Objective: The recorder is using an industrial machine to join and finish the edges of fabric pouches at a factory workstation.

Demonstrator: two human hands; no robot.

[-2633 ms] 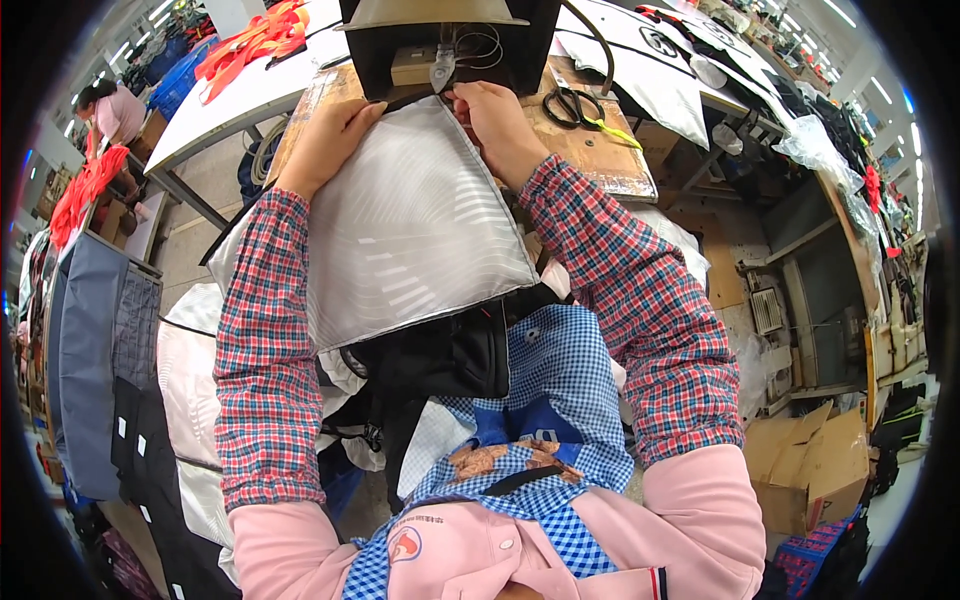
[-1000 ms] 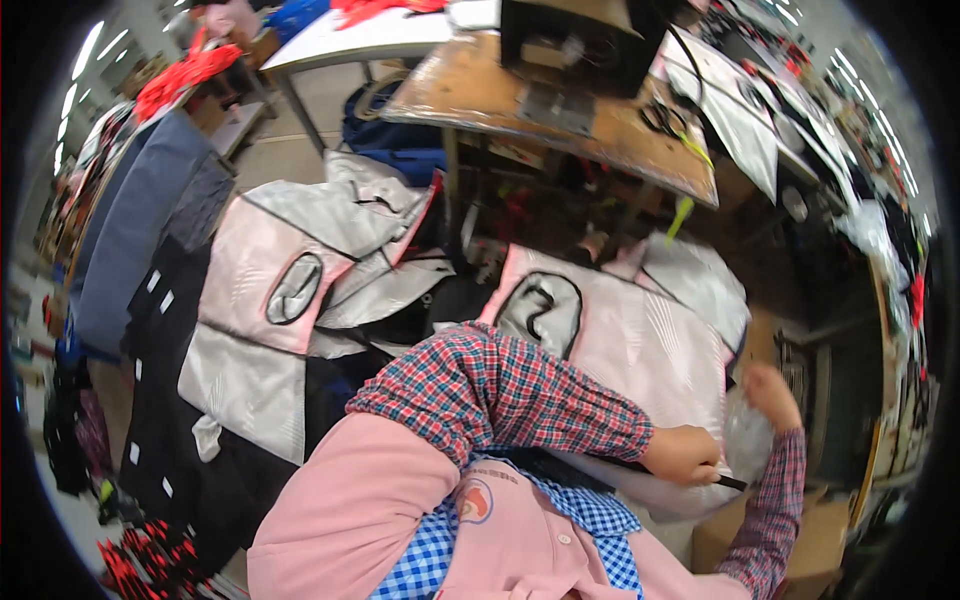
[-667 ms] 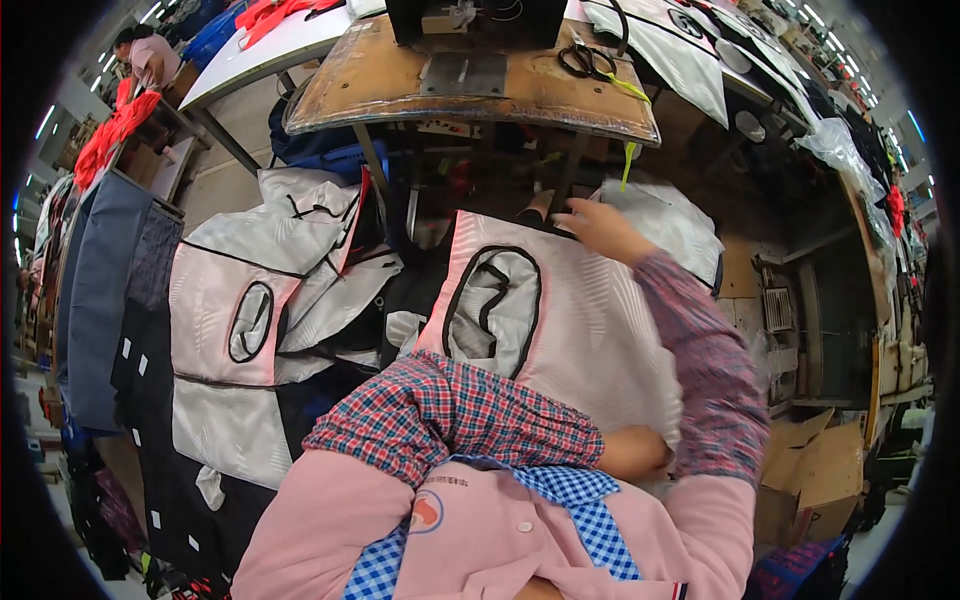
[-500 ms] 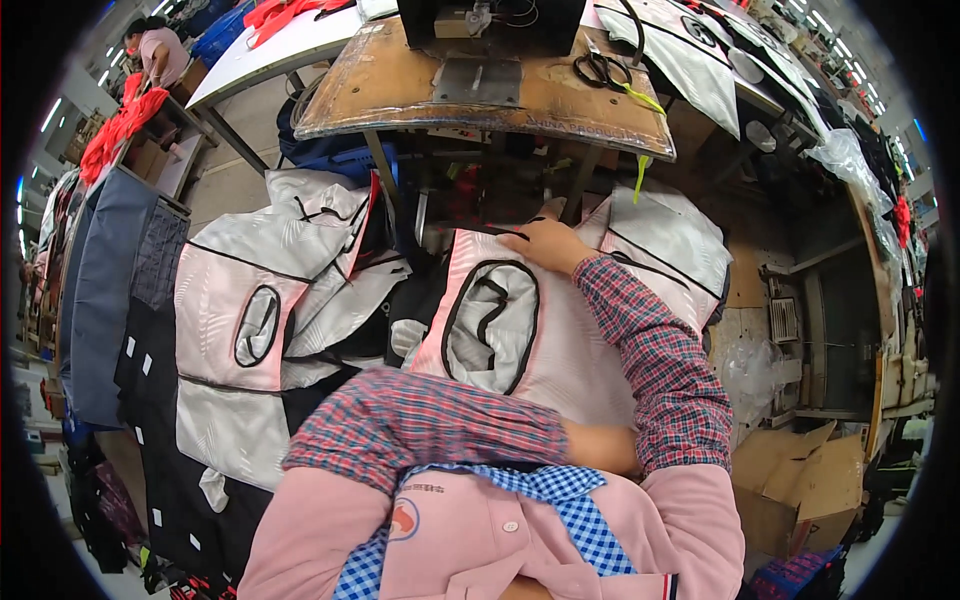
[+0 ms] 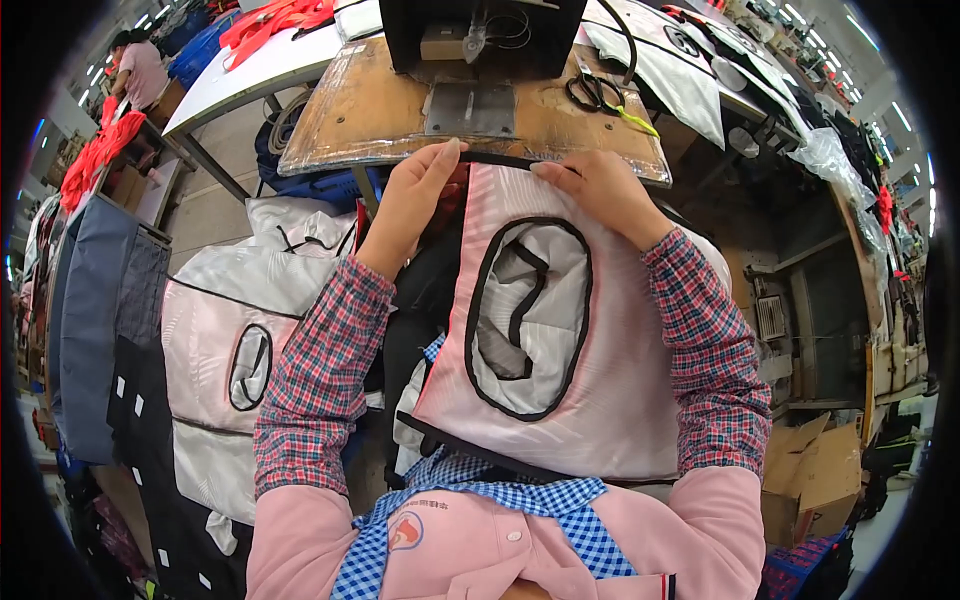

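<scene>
A pale pink and white fabric piece [image 5: 630, 350] hangs in front of me, its large oval opening edged in black binding. Grey-white lining shows inside the oval. Along its top edge runs a black binding strip [image 5: 505, 160]. My left hand [image 5: 418, 195] pinches the strip's left end between thumb and fingers. At the right, my right hand [image 5: 605, 192] is closed on the same top edge, thumb over the fabric. The strip is held taut between both hands, close to the front edge of the wooden sewing table [image 5: 350, 95].
Similar pink and white pieces [image 5: 215, 350] lie in a pile at left over black cloth [image 5: 140, 440]. Black-handled scissors [image 5: 597, 95] rest on the wooden table beside a dark machine housing [image 5: 400, 40]. A cardboard box [image 5: 815, 480] stands at lower right; another person [image 5: 143, 70] is far left.
My left arm, folded across my body before, now reaches up to the top edge. The fabric piece has been lifted nearer the table, and my right hand has moved up and right.
</scene>
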